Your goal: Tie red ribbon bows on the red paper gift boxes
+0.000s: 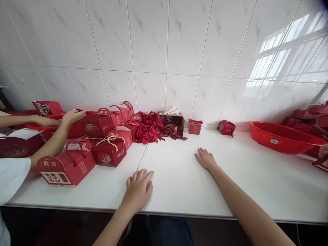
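Observation:
My left hand [139,188] rests on the white table near its front edge, fingers loosely bent and apart, holding nothing. Farther forward and to the right, my right hand [206,159] lies flat with its fingers spread and nothing in it. The nearest item to my left hand is a dark red gift box [110,150] with a gold cord bow. Beside it stands a larger red gift box [68,162] with a rope handle. Ahead lie a heap of red ribbons [148,126] and a small red box [194,127] tied with ribbon. Another small box [226,127] sits by the wall.
A cardboard carton [180,120] on its side holds more ribbons, with white cards [171,110] on top. A red plastic basin [284,140] stands at right, near another person's hand [323,151]. At left, a co-worker's hands [73,117] reach over boxes and a red basin.

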`<state>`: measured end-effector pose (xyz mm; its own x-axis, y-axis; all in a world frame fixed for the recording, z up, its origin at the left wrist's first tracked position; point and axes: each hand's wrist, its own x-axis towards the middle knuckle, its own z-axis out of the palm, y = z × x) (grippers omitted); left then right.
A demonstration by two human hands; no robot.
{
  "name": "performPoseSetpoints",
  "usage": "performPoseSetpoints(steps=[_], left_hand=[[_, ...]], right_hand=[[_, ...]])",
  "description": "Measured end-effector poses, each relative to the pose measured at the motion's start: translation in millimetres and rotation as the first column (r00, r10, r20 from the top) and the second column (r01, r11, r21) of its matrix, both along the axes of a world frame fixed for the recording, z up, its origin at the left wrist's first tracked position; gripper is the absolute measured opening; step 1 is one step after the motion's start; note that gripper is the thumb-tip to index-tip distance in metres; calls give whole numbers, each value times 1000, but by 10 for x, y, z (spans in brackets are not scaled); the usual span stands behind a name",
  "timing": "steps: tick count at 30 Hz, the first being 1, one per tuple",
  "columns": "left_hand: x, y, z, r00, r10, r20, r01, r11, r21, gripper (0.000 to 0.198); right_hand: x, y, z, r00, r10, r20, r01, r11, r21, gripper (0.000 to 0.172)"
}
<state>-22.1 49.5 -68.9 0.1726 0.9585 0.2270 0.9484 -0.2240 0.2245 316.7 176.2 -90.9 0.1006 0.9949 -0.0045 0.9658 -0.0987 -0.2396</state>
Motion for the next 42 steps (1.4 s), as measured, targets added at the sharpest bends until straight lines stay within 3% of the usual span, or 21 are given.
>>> performPoseSetpoints(steps=[4, 11, 15, 25, 29, 38, 42], left_hand=[[130, 385, 57, 997, 3, -80, -4, 1000, -15, 38], [308, 1509, 68, 998, 27, -63, -26, 1000, 12, 44], [343, 1856, 20, 998, -35, -54, 35, 999, -5, 52], [338, 1754, -44, 1000, -21, -17, 22, 999, 45, 43], [348, 1775, -11, 1000, 0, -21, 1, 999, 54, 48], [413, 1632, 137, 995, -83, -63, 88, 992, 88, 23], [545, 1507, 176, 989, -133, -66, 136, 989, 57, 20]], right_hand=[[-24, -47, 17, 1000, -9, -14, 9, 1000, 1, 63], [-39, -13, 2, 1000, -17, -16, 18, 1000, 20, 62], [-25, 13, -15, 1000, -18, -21, 18, 999, 32, 63], [-49, -63, 7, 999, 7, -43, -4, 997, 74, 54], [-76, -69, -5, 999, 10, -51, -5, 995, 102, 52], [-12, -41, -58, 991, 34, -130, -13, 988, 156, 49], [-66, -74, -15, 974, 110, -198, -64, 971, 229, 42]])
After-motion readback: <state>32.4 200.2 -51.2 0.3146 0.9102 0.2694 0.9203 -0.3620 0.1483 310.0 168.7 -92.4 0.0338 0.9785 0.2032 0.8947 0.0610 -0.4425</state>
